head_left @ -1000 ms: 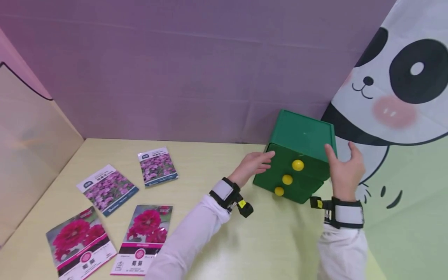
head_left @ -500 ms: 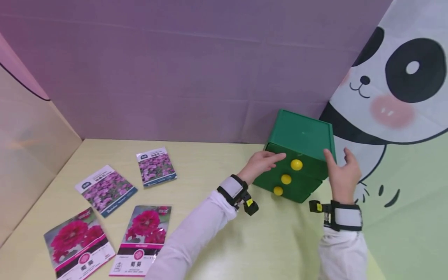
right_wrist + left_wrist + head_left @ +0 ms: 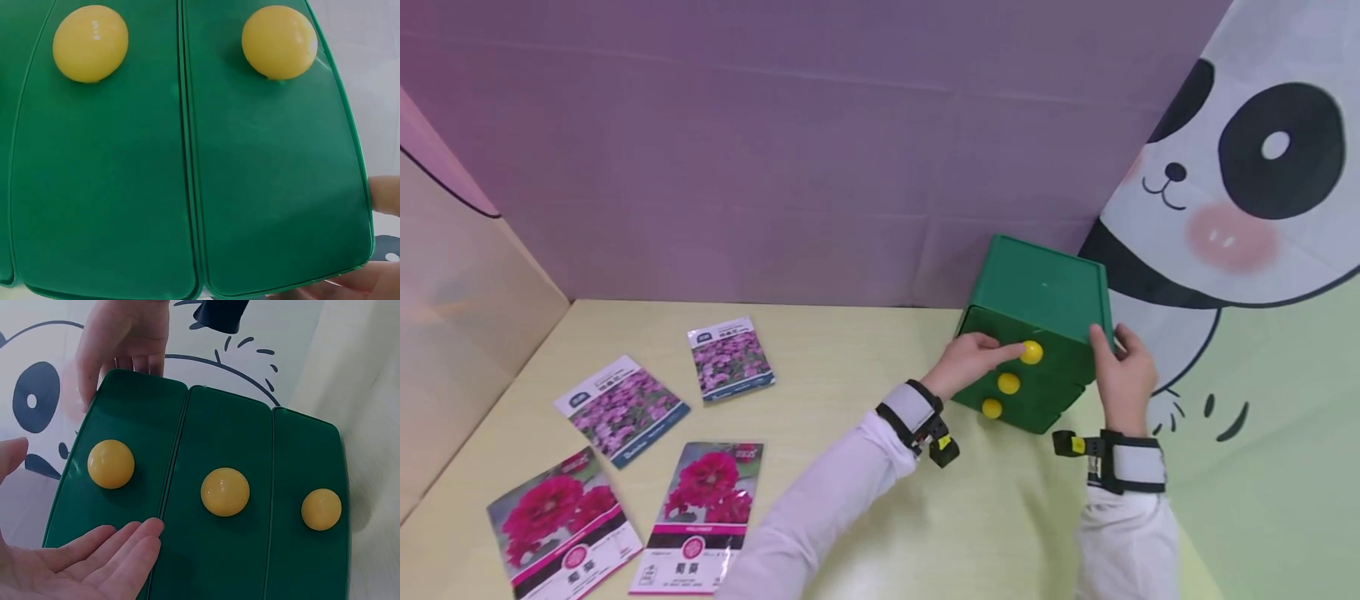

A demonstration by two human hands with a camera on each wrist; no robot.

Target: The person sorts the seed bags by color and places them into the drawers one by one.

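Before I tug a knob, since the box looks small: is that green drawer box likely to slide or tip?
Probably light: the green drawer box looks like thin plastic. It may well slide on the smooth table. The right hand grips its side, which should brace it. The left hand touches the top yellow knob; a high pull could tip it forward.
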